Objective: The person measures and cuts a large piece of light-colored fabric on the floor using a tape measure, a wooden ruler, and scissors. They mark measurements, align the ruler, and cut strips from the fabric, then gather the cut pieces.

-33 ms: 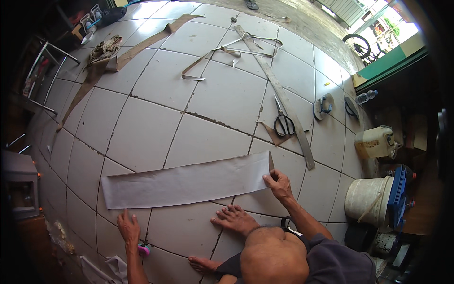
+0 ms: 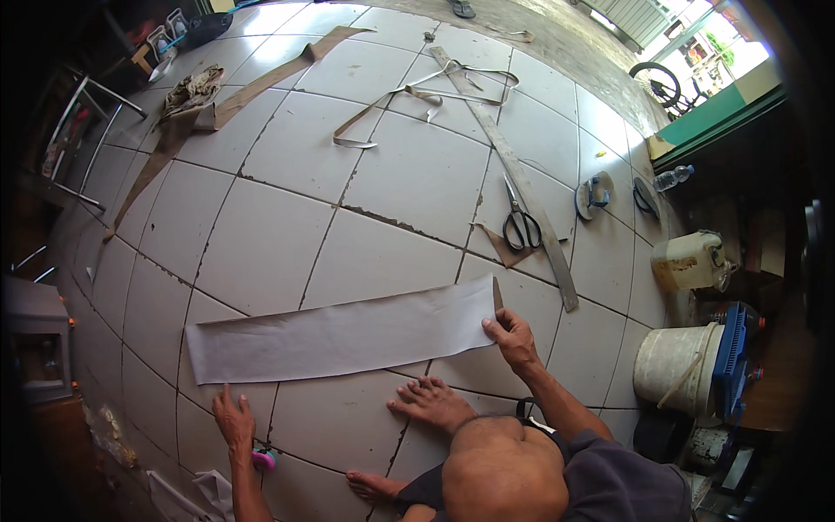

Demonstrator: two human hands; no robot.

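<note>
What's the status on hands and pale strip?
Right hand pinching right end of pale strip. Left hand open, fingertips at its lower edge, contact unclear. Scissors lie beyond the strip, not touching it.

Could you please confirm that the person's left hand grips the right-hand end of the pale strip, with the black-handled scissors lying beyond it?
Not quite: the head view shows the right hand gripping the right-hand end of the pale strip, not the left hand. The black-handled scissors do lie beyond it.
</note>
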